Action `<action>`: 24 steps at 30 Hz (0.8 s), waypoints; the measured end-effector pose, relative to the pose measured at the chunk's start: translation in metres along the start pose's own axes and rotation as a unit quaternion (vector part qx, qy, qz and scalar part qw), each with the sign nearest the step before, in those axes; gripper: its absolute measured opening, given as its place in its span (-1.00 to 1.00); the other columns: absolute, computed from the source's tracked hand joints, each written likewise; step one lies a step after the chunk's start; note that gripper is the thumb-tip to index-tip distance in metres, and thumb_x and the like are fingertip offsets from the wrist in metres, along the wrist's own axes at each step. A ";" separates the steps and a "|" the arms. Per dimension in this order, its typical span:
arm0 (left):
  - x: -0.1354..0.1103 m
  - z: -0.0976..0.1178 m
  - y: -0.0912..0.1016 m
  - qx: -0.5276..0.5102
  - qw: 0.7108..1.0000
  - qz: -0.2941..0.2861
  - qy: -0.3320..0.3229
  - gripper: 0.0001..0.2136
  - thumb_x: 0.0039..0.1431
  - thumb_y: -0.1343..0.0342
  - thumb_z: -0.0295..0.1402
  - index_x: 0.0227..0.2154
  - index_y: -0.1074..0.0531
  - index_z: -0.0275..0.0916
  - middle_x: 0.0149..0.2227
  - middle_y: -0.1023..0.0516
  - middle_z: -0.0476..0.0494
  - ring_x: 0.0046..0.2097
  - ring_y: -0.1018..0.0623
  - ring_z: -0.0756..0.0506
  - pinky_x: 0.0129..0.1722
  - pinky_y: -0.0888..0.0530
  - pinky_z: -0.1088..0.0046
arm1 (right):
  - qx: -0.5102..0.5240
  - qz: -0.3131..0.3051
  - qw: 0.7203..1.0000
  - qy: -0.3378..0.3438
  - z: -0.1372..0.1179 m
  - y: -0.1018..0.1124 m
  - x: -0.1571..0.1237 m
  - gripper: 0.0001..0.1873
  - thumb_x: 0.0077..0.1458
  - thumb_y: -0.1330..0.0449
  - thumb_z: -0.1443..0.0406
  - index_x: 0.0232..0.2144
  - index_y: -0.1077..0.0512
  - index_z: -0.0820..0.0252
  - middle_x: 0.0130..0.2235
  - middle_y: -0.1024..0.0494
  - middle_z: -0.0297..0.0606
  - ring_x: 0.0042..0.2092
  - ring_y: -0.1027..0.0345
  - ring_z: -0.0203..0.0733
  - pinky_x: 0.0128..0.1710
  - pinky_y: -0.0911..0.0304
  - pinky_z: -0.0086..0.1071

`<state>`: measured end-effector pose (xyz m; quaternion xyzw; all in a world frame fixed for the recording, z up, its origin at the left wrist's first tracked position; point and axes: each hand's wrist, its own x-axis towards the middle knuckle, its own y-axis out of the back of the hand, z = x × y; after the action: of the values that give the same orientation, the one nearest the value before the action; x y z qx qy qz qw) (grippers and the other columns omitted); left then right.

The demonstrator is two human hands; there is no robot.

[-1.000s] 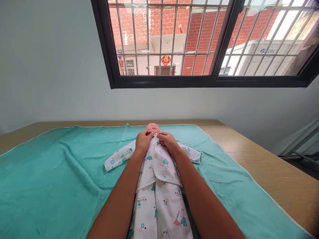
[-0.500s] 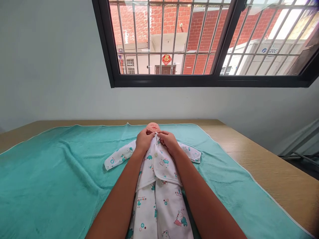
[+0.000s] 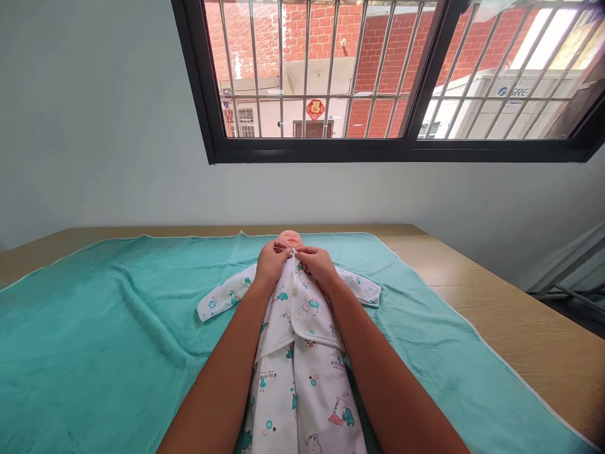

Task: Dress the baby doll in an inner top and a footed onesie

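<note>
A baby doll [image 3: 290,239] lies on its back on a teal towel [image 3: 108,321], dressed in a white printed baby suit [image 3: 302,353]. Both my hands are at the suit's collar, just under the doll's chin. My left hand [image 3: 270,261] pinches the left edge of the collar. My right hand [image 3: 316,263] pinches the right edge, and the fingertips of both meet at the top button. A lower button [image 3: 294,291] shows closed on the chest. The suit's sleeves [image 3: 222,299] lie spread out to either side.
The towel covers most of a wooden table [image 3: 510,315] that stands against a pale wall. A barred window [image 3: 378,75] is above the far edge. The table's right edge drops off toward the floor at the right.
Both hands stay pinched at the collar; the fingers have shifted only slightly. The view has drifted a little.
</note>
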<state>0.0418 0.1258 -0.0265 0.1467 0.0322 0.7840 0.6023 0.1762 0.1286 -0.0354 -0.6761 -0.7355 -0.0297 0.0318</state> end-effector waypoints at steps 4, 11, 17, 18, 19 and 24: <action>0.004 -0.005 -0.001 0.001 1.000 -0.001 -0.007 -0.88 -0.04 -0.18 -0.39 -0.40 -0.37 -0.22 -0.41 -0.54 -0.06 -0.34 -0.52 -0.04 -0.27 -0.40 0.42 | -0.028 -0.022 0.999 0.023 -0.003 0.002 -0.002 -0.70 -0.14 -0.23 0.20 -0.33 -0.60 0.21 -0.63 -0.30 -0.43 -0.56 -0.04 -0.40 -0.58 0.04 -0.49; 0.000 0.002 0.001 -0.026 0.999 -0.010 -0.021 -0.91 0.04 -0.12 -0.40 -0.37 -0.35 -0.23 -0.44 -0.52 -0.03 -0.40 -0.49 0.00 -0.34 -0.39 0.47 | 0.022 -0.038 0.999 -0.003 -0.003 0.003 0.005 -0.79 -0.15 -0.24 0.20 -0.58 -0.50 0.26 -0.56 -0.39 -0.33 -0.56 -0.09 -0.41 -0.60 0.00 -0.49; -0.002 0.004 0.001 -0.011 0.999 -0.030 -0.044 -0.95 0.07 -0.09 -0.39 -0.41 -0.32 -0.22 -0.43 -0.49 -0.02 -0.40 -0.46 0.00 -0.36 -0.37 0.48 | -0.009 0.001 1.000 0.013 0.000 0.002 0.002 -0.72 -0.19 -0.30 0.20 -0.38 -0.60 0.22 -0.49 -0.49 -0.32 -0.46 -0.23 -0.35 -0.49 -0.13 -0.49; -0.001 0.003 0.001 -0.004 0.998 -0.032 -0.049 -0.95 0.07 -0.09 -0.39 -0.42 -0.32 -0.21 -0.42 -0.49 -0.02 -0.39 -0.46 0.00 -0.35 -0.36 0.48 | -0.028 0.005 0.999 0.023 0.000 0.001 0.002 -0.73 -0.19 -0.30 0.19 -0.38 -0.60 0.20 -0.43 -0.53 -0.30 -0.40 -0.29 -0.31 -0.42 -0.19 -0.46; 0.000 0.002 0.001 0.005 0.998 -0.033 -0.054 -0.96 0.08 -0.08 -0.39 -0.41 -0.33 -0.21 -0.40 -0.50 -0.03 -0.37 -0.47 -0.01 -0.34 -0.36 0.47 | -0.048 0.010 0.998 0.034 -0.001 0.001 0.002 -0.73 -0.19 -0.30 0.18 -0.38 -0.60 0.19 -0.38 -0.56 -0.29 -0.35 -0.33 -0.28 -0.35 -0.23 -0.44; 0.003 -0.001 0.001 0.065 0.995 -0.020 -0.070 -0.97 0.11 -0.04 -0.37 -0.38 -0.35 -0.18 -0.29 -0.54 -0.10 -0.26 -0.49 -0.08 -0.24 -0.34 0.40 | -0.160 0.024 0.981 0.108 -0.006 -0.002 0.001 -0.78 -0.14 -0.26 0.18 -0.41 -0.58 0.16 -0.32 -0.54 -0.31 -0.30 -0.33 -0.26 -0.25 -0.22 -0.40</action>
<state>0.0404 0.1284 -0.0266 0.2394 0.0439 0.7556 0.6082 0.1741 0.1292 -0.0294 -0.6827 -0.6970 -0.2194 0.0034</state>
